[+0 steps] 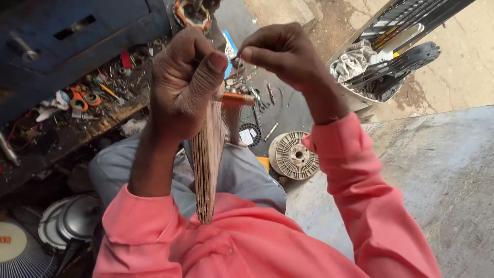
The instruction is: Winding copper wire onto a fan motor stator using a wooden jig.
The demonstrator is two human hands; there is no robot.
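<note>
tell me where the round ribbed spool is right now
In the head view the round ribbed spool lies low and right of centre, beside the pink right sleeve.

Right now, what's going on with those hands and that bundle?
A person in a pink top grips a long, flat bundle of brown strips in the left hand, its lower end resting against their chest. The right hand pinches something very fine near the orange coil at the top. A ribbed round spool lies below.
</note>
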